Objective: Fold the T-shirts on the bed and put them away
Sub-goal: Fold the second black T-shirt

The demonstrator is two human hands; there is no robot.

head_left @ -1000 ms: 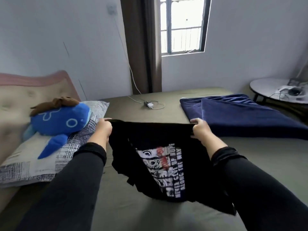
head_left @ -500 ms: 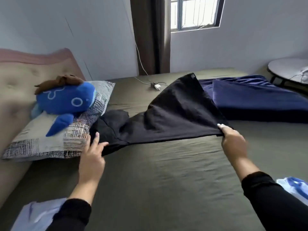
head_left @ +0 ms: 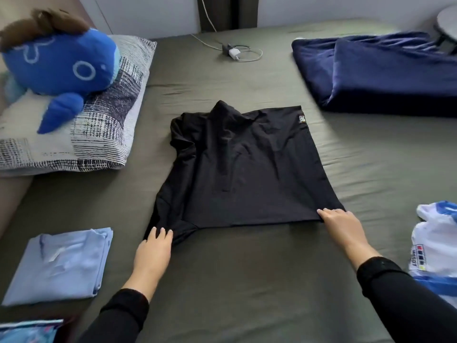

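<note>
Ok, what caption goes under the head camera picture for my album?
Both hands, left hand and right hand, spread a black T-shirt flat on the bed.
</note>
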